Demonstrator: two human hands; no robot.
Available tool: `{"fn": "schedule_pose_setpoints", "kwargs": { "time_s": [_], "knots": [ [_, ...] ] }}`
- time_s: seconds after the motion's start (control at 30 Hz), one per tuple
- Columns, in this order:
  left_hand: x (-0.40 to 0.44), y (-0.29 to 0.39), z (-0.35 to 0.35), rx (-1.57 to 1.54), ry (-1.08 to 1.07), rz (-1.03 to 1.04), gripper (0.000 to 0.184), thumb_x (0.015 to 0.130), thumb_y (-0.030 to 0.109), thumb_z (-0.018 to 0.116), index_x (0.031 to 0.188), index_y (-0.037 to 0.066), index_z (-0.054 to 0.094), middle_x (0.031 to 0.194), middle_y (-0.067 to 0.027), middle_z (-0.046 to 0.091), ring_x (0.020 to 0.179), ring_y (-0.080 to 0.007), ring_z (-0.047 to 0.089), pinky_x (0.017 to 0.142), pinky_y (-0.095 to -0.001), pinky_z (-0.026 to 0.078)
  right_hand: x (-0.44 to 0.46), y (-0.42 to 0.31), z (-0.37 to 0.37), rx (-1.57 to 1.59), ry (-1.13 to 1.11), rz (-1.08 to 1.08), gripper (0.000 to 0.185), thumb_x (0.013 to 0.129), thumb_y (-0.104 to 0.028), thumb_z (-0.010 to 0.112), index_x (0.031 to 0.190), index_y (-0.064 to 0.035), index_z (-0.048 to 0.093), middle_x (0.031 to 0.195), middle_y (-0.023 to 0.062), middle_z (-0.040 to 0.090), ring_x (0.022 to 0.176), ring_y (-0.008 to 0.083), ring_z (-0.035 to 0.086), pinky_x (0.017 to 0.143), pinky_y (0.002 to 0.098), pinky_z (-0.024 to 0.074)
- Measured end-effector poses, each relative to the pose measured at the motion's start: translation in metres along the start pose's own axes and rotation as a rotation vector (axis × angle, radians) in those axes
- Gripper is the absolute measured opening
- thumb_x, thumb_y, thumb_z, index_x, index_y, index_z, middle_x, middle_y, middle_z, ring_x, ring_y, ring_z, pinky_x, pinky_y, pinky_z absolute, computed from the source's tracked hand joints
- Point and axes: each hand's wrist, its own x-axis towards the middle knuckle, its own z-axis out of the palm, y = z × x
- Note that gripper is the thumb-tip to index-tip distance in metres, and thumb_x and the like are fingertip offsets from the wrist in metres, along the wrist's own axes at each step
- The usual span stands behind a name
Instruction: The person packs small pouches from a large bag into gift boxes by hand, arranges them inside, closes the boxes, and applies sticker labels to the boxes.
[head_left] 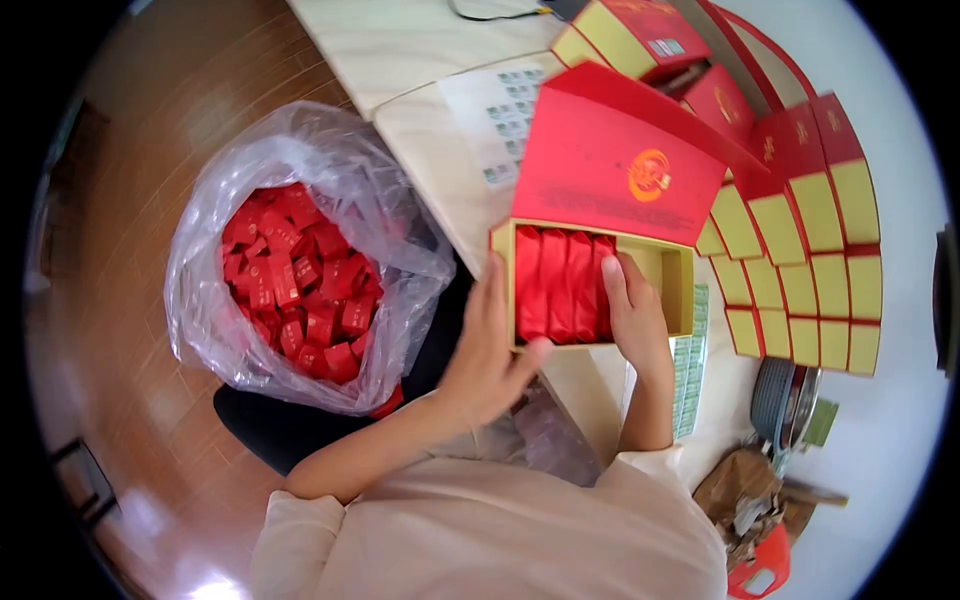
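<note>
An open gift box [680, 290] with a red lid and yellow inside stands in front of me. Several shiny red packets [555, 285] are lined up on edge in its left part, while the right part shows bare yellow. My left hand [482, 350] grips the box at its left wall and near corner, its thumb by the near edge. Reaching over the near wall, my right hand [637, 310] has its fingers inside the box, against the rightmost packet. Some of those fingertips are hidden.
At my left, a clear plastic bag [310, 135] holds many small red packets [300, 280]. Stacked red and yellow boxes [800, 230] stand along the right. Sticker sheets [510, 125] lie on the table [420, 130]. Crumpled brown paper [740, 500] is at lower right.
</note>
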Motion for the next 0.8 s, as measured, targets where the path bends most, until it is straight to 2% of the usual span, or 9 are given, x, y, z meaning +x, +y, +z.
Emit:
{"fn": "schedule_pose_setpoints", "kwargs": {
  "time_s": [0.17, 0.23, 0.3, 0.4, 0.47, 0.53, 0.6, 0.73, 0.8],
  "knots": [
    [-0.005, 0.0, 0.01, -0.031, -0.084, 0.031, 0.103, 0.092, 0.055, 0.047, 0.141, -0.014, -0.01, 0.148, -0.0364, -0.003, 0.14, -0.0466, 0.003, 0.115, -0.0474, 0.009, -0.003, 0.013, 0.004, 0.205, -0.014, -0.038, 0.054, 0.101, -0.041, 0.039, 0.127, 0.0048, 0.049, 0.116, 0.0252, 0.06, 0.112, 0.0346, 0.056, 0.096, 0.0381, 0.0394],
    [-0.002, 0.003, -0.003, -0.124, -0.108, 0.012, 0.098, 0.094, 0.052, 0.045, 0.142, -0.014, -0.008, 0.149, -0.0358, -0.001, 0.142, -0.0441, 0.003, 0.115, -0.0467, 0.01, -0.002, 0.009, 0.008, -0.021, 0.047, -0.047, 0.052, 0.101, -0.04, 0.038, 0.128, 0.0035, 0.049, 0.116, 0.0261, 0.06, 0.111, 0.0372, 0.056, 0.095, 0.0393, 0.0409],
    [-0.008, -0.002, -0.011, -0.209, 0.018, -0.021, 0.085, 0.095, 0.044, 0.047, 0.145, -0.01, 0.005, 0.148, -0.0313, 0.01, 0.141, -0.0405, 0.01, 0.114, -0.0451, 0.015, -0.007, -0.015, 0.006, -0.297, 0.099, 0.109, 0.048, 0.102, -0.035, 0.036, 0.13, 0.0023, 0.048, 0.119, 0.0284, 0.057, 0.11, 0.0418, 0.055, 0.091, 0.042, 0.0432],
    [-0.026, -0.027, -0.027, -0.311, 0.298, 0.006, 0.049, 0.096, 0.029, 0.049, 0.135, 0.002, 0.037, 0.136, -0.0189, 0.036, 0.131, -0.0321, 0.032, 0.111, -0.0407, 0.023, -0.016, -0.038, 0.008, -0.358, 0.427, -0.141, 0.044, 0.101, -0.03, 0.039, 0.13, 0.0016, 0.049, 0.115, 0.0244, 0.06, 0.105, 0.0376, 0.059, 0.089, 0.0411, 0.0446],
    [-0.052, -0.054, -0.046, -0.264, 0.423, -0.141, 0.039, 0.097, 0.024, 0.047, 0.13, 0.003, 0.043, 0.128, -0.0173, 0.045, 0.124, -0.029, 0.041, 0.107, -0.0387, 0.029, -0.032, -0.075, 0.021, 0.03, 0.564, -0.43, 0.037, 0.1, -0.025, 0.042, 0.122, 0.0016, 0.054, 0.106, 0.0193, 0.063, 0.095, 0.031, 0.061, 0.086, 0.039, 0.0463],
    [-0.084, -0.097, -0.053, -0.289, 0.534, -0.323, 0.033, 0.095, 0.017, 0.05, 0.125, 0.002, 0.047, 0.121, -0.016, 0.05, 0.116, -0.0266, 0.047, 0.102, -0.0366, 0.035, -0.041, -0.091, 0.057, 0.195, 0.404, -0.688, 0.036, 0.1, -0.027, 0.042, 0.114, 0.0018, 0.059, 0.098, 0.013, 0.062, 0.089, 0.0189, 0.061, 0.078, 0.0315, 0.0475],
    [-0.118, -0.143, -0.058, -0.311, 0.655, -0.449, 0.03, 0.093, 0.012, 0.052, 0.121, 0.0, 0.049, 0.115, -0.0152, 0.053, 0.108, -0.0244, 0.053, 0.096, -0.0342, 0.041, -0.045, -0.116, 0.128, 0.493, 0.036, -0.739, 0.017, 0.092, -0.009, 0.055, 0.104, 0.0003, 0.06, 0.095, 0.0135, 0.063, 0.086, 0.0218, 0.059, 0.08, 0.0335, 0.0473],
    [-0.184, -0.216, -0.066, -0.384, 0.796, -0.717, 0.031, 0.097, 0.012, 0.047, 0.126, 0.002, 0.045, 0.118, -0.009, 0.054, 0.104, -0.0166, 0.051, 0.09, -0.0281, 0.042, -0.023, -0.097, 0.315, 0.283, -0.606, -0.595, 0.028, 0.084, -0.009, 0.062, 0.111, -0.0021, 0.059, 0.087, 0.014, 0.062, 0.082, 0.0295, 0.061, 0.077, 0.0382, 0.0486],
    [-0.207, -0.235, -0.068, -0.343, 0.936, -0.697, 0.028, 0.096, 0.009, 0.045, 0.122, -0.001, 0.047, 0.116, -0.0147, 0.055, 0.108, -0.0214, 0.055, 0.094, -0.0303, 0.043, -0.023, -0.052, 0.402, -0.031, -0.655, -0.717, 0.046, 0.079, -0.018, 0.069, 0.119, -0.0003, 0.053, 0.103, 0.0192, 0.062, 0.098, 0.0372, 0.059, 0.087, 0.0435, 0.047]
  ]
}}
